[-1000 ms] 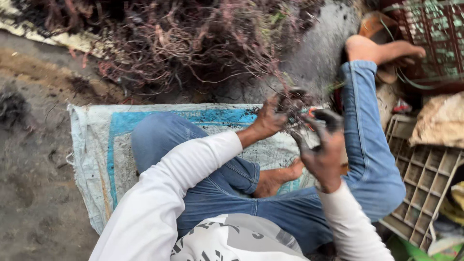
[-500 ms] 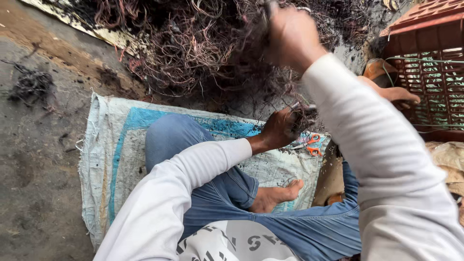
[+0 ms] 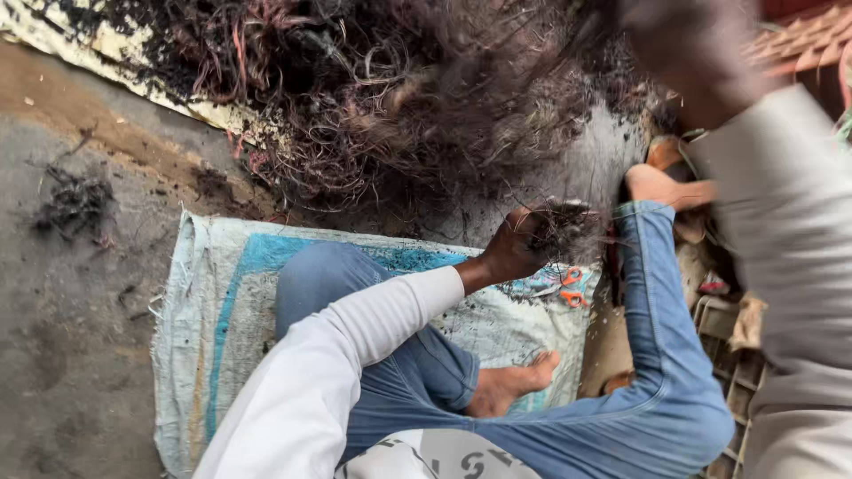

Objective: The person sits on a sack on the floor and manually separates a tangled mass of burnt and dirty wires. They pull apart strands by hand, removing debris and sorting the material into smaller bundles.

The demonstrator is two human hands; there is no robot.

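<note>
Right now your left hand (image 3: pixel 519 244) is closed around a small tuft of tangled wire (image 3: pixel 568 232), holding it just above the far edge of the woven sack (image 3: pixel 200 310) you sit on, while your right hand (image 3: pixel 683 44) is raised high at the top of the view, blurred; you cannot tell whether it is open or closed, or whether it grips any strands. By the look of it, you are in the middle of pulling a bundle apart from the mass, so the next move calls for a firm hold on the tuft and a steady draw, since the strands look snarled and could snag. The big heap of dark and reddish wire (image 3: pixel 382 106) lies on the ground just beyond the sack, close to your left hand. Orange-handled scissors (image 3: pixel 568 286) lie on the sack just below that hand, near your bent leg. As for containers, a reddish crate (image 3: pixel 803 40) shows at the top right corner, its contents hidden, and a pale slatted crate (image 3: pixel 723 324) sits at the right beside your knee, its contents not clear.
</note>
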